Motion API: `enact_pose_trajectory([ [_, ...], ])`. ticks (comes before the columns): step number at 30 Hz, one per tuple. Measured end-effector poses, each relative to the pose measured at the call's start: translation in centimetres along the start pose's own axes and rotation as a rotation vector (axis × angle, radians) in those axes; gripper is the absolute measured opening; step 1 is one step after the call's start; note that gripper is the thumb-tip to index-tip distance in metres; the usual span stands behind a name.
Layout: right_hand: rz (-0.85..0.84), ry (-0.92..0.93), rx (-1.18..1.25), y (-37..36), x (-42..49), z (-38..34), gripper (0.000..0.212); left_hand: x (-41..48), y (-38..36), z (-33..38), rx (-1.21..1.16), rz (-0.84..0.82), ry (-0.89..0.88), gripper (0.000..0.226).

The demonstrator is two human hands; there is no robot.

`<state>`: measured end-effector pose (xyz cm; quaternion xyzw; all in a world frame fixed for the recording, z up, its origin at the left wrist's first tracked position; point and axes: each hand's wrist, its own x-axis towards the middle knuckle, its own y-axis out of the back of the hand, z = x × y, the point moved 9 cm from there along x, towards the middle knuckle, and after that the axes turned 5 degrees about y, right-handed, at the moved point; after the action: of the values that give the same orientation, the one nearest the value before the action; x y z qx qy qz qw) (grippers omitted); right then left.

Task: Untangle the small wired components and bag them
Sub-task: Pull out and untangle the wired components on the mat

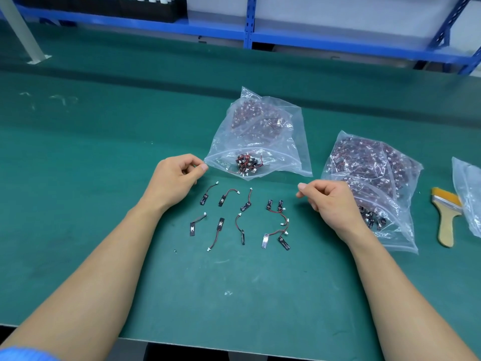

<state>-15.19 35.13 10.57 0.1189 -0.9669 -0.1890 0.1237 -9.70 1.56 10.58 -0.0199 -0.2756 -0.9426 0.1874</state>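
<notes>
Item 1. Green table (104, 152), seen from the head camera, with blue shelving (250, 22) behind it at 12 o'clock.

Item 2. Loose wired components (220, 225): small black strips with red-and-black leads and white plugs. They lie on the table between the two hands. Six lie singly in two rows. A few more, at 3 o'clock of those rows, lie with their leads crossing.

Item 3. Centre bag (260, 131): clear plastic, at 12 o'clock of the loose components. A small cluster of components (247, 164) sits in its near end, with packed inner bags farther back.

Item 4. Right bag (372, 173): clear and heavily filled, at 3 o'clock of the centre bag and partly behind the right hand.

Item 5. Brush (446, 217): wooden handle, yellow bristles, at 3 o'clock of the right bag. Just beside it is a further clear bag (468, 188), cut off by the frame edge.

Item 6. Left hand (174, 182): fingers curled, thumb tip against the forefinger, right at the centre bag's near-left corner. Whether it pinches that corner cannot be told.

Item 7. Right hand (330, 201): fingers curled, thumb out toward 9 o'clock, nothing visible in its grasp. It is apart from the centre bag.
</notes>
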Motion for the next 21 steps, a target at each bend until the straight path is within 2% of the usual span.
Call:
enact_pose_trajectory([
  [21,-0.003,-0.005,-0.016,-0.09,-0.31,-0.47,0.029,-0.12,-0.19,0.03,0.002,-0.013,0.003,0.013],
])
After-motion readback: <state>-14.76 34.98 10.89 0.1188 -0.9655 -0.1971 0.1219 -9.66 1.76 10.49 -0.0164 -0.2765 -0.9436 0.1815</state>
